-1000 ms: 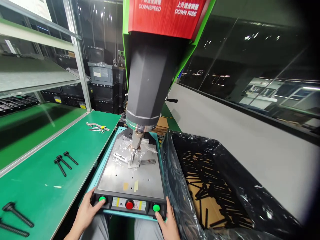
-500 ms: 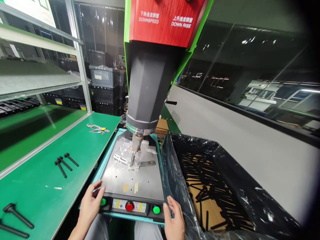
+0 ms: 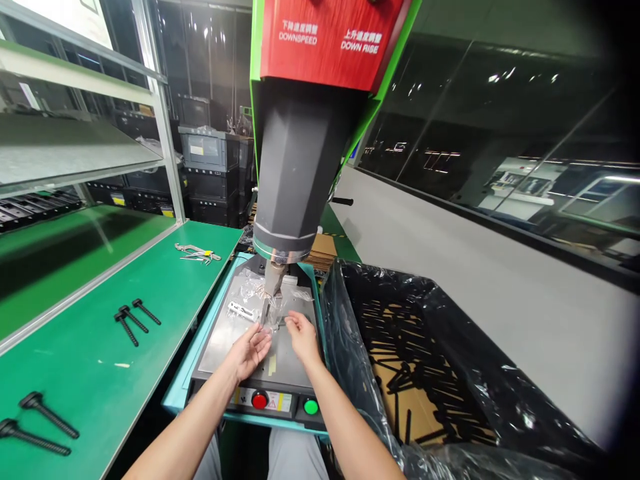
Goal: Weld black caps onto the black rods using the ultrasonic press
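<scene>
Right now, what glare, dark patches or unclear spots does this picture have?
Head view: glints on the clear film, fine detail near the left hand and right hand unclear; head view: reflections across the dark glass, shine on the black liner; head view: upper right corner nearly black.

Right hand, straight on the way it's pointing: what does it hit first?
For the right hand, probably the clear plastic film below the machine's metal tip; any gap in depth is unclear.
</scene>
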A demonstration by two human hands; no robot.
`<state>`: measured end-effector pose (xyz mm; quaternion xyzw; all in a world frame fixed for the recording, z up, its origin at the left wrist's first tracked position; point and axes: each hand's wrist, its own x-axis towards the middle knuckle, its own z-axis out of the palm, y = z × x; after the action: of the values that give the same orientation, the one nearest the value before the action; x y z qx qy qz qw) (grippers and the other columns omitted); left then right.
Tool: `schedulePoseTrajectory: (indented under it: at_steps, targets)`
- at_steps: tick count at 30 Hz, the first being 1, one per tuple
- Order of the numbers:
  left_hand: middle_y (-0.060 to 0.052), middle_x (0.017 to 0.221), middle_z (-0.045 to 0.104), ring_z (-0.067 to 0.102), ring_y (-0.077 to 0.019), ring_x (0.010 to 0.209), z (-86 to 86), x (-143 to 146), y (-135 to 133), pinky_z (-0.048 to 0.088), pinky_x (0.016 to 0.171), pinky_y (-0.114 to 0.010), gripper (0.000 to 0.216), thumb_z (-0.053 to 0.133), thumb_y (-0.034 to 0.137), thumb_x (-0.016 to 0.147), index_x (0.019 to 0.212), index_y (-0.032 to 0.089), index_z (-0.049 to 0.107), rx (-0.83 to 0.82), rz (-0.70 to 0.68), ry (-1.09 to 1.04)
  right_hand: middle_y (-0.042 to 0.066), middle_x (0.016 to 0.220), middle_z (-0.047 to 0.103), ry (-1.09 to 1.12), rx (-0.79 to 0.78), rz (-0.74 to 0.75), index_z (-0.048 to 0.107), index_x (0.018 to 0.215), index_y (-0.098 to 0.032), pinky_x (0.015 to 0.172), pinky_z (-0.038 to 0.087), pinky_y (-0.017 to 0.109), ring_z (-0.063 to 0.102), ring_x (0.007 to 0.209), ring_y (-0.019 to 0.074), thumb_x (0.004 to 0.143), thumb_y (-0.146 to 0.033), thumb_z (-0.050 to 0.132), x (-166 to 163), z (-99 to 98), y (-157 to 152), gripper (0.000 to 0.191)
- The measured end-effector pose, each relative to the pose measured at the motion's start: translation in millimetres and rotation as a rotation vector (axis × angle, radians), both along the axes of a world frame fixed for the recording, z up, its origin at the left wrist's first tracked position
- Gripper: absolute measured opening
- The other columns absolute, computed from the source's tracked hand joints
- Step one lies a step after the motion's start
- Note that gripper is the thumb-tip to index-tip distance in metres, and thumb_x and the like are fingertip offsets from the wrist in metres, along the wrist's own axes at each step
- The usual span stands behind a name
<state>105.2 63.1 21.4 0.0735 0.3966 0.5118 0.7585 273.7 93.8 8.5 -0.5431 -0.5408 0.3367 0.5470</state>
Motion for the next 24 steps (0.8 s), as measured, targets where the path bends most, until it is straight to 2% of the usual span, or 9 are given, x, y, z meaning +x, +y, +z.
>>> schedulePoseTrajectory:
  at_steps: [4, 8, 10, 13, 15, 19, 24]
  targets:
    - [0.001, 0.070, 0.063, 0.063, -0.0078, 0.057, 11.6, 0.3, 0.4, 0.053, 0.052, -0.014, 0.018, 0.075, 0.016, 0.078, 0.087, 0.015, 0.060, 0.081, 0.038, 0.060, 0.011, 0.105, 0.070, -0.060, 0.052, 0.034, 0.067, 0.114, -0.016, 0.081, 0.051, 0.037, 0.065, 0.090, 0.0243, 0.079, -0.039, 0.058, -8.8, 13.2, 18.6, 0.042]
    - [0.001, 0.075, 0.065, 0.062, -0.0072, 0.058, 23.7, -4.1, -0.7, 0.052, 0.052, -0.015, 0.027, 0.080, 0.014, 0.070, 0.090, 0.016, 0.062, 0.201, 0.068, 0.135, 0.011, 0.119, 0.062, -0.116, 0.095, 0.095, 0.064, 0.122, -0.019, 0.076, 0.052, 0.033, 0.063, 0.097, 0.0240, 0.079, -0.032, 0.059, -16.5, 25.9, 32.4, 0.046]
    - [0.001, 0.078, 0.066, 0.062, -0.0076, 0.059, 29.7, -6.9, -0.2, 0.051, 0.053, -0.015, 0.032, 0.081, 0.015, 0.069, 0.095, 0.016, 0.063, 0.249, 0.064, 0.190, 0.010, 0.122, 0.061, -0.136, 0.112, 0.137, 0.062, 0.126, -0.021, 0.083, 0.052, 0.034, 0.062, 0.102, 0.0239, 0.078, -0.030, 0.060, -18.8, 32.0, 39.2, 0.049]
    - [0.001, 0.073, 0.065, 0.061, -0.0086, 0.060, 37.5, -11.2, 1.3, 0.049, 0.054, -0.017, 0.037, 0.082, 0.019, 0.068, 0.100, 0.016, 0.063, 0.302, 0.040, 0.280, 0.009, 0.126, 0.060, -0.167, 0.142, 0.179, 0.061, 0.128, -0.023, 0.100, 0.044, 0.038, 0.057, 0.115, 0.0250, 0.078, -0.027, 0.062, -21.0, 41.8, 49.6, 0.050]
    - [0.000, 0.071, 0.065, 0.061, -0.0093, 0.060, 41.2, -14.2, 3.3, 0.049, 0.055, -0.018, 0.039, 0.082, 0.020, 0.067, 0.101, 0.016, 0.063, 0.317, 0.033, 0.301, 0.009, 0.125, 0.061, -0.189, 0.157, 0.199, 0.065, 0.123, -0.022, 0.105, 0.039, 0.041, 0.054, 0.119, 0.0262, 0.078, -0.025, 0.062, -22.4, 48.9, 56.9, 0.045]
    - [-0.001, 0.074, 0.066, 0.062, -0.0099, 0.062, 46.5, -20.8, 11.6, 0.049, 0.057, -0.018, 0.040, 0.083, 0.021, 0.066, 0.101, 0.015, 0.064, 0.334, 0.053, 0.309, 0.007, 0.113, 0.066, -0.223, 0.175, 0.268, 0.073, 0.103, -0.022, 0.103, 0.040, 0.040, 0.058, 0.113, 0.0261, 0.077, -0.022, 0.064, -23.5, 60.8, 70.6, 0.027]
    - [-0.001, 0.077, 0.066, 0.062, -0.0089, 0.062, 53.4, -25.6, 22.6, 0.050, 0.058, -0.018, 0.042, 0.084, 0.023, 0.065, 0.101, 0.016, 0.064, 0.365, 0.079, 0.294, 0.008, 0.115, 0.064, -0.240, 0.190, 0.285, 0.073, 0.096, -0.021, 0.100, 0.041, 0.040, 0.056, 0.114, 0.0267, 0.075, -0.022, 0.066, -22.5, 66.8, 75.5, 0.022]
